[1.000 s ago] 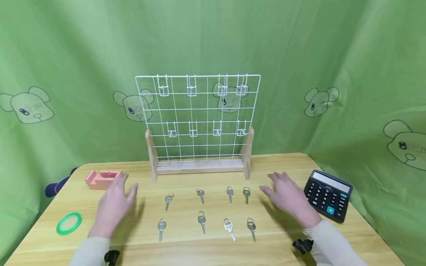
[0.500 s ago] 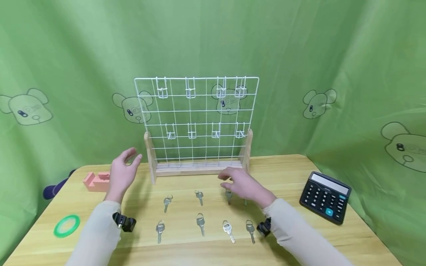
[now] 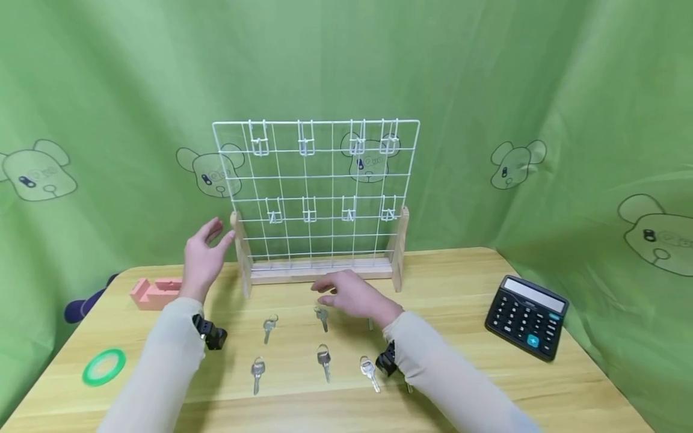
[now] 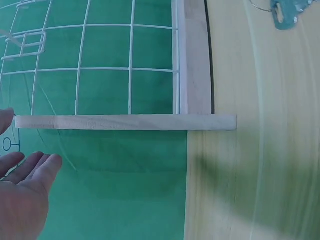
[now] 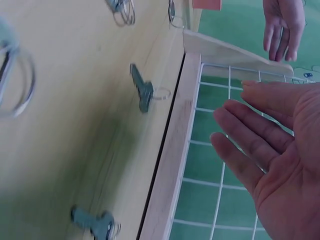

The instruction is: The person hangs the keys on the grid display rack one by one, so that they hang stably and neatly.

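We found the right hand hovering low over the back row of keys, fingers extended and relaxed, the grip apart and holding nothing. The nearest key lay flat on the tabletop just under and slightly toward the near edge from the fingertips, its ring end toward the far edge and its blade pointing toward the near edge, so its long axis ran roughly front to back. We noted that the hand crossed that axis from the right side, fingers pointing left.

The left hand stood raised beside the left wooden post of the wire rack, palm open, fingers spread, touching nothing that we could confirm; the left wrist view showed a gap between it and the post. It was well apart from any key, so the right hand was plainly the nearer of the two.

Other keys lay in two rows parallel to the near edge, among them one at the left of the back row and one in the front row. A calculator sat toward the right edge, a pink block and a green tape ring toward the left edge.
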Motion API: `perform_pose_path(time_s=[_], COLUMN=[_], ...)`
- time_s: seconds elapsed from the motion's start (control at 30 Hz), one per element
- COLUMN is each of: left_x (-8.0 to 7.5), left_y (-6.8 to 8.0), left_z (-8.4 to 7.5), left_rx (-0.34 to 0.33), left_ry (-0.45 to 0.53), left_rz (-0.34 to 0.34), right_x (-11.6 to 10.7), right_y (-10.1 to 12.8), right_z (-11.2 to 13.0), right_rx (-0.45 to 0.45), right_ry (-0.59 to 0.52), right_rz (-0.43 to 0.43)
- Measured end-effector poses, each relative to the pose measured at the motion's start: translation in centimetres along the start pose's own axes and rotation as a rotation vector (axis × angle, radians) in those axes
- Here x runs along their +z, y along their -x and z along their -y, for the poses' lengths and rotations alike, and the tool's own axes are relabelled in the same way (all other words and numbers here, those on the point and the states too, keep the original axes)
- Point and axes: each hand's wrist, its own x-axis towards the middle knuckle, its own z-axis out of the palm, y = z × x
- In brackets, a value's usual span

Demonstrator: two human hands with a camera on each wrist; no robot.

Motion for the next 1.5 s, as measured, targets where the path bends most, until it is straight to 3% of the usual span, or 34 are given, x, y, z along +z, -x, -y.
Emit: perform_pose_path(time_s=[0.3,0.47,0.97,1.5], left_x=[0.3,0.2,0.8,1.1], left_y=[-0.7,-1.2,-2.6,-2.8], left_z=[0.0,-0.1,-0.7,-1.3], left_rx=[-0.038,-0.024,-0.022,-0.057], left_ry=[0.098,0.122,0.119,0.159], left_rz=[0.027,0.044,0.065,0.007], right_x=[1.5,2.5,5.1,7.7], right_y=[-1.2,-1.8,-4.6,-6.4], right_z=[1.1,1.2,2.5,2.6], right_rx=[0.043,0.052,0.029,-0.01], right_ry=[-0.057,-0.104,-0.137,-0.041], right_rz=[0.039,0.051,0.078,0.125])
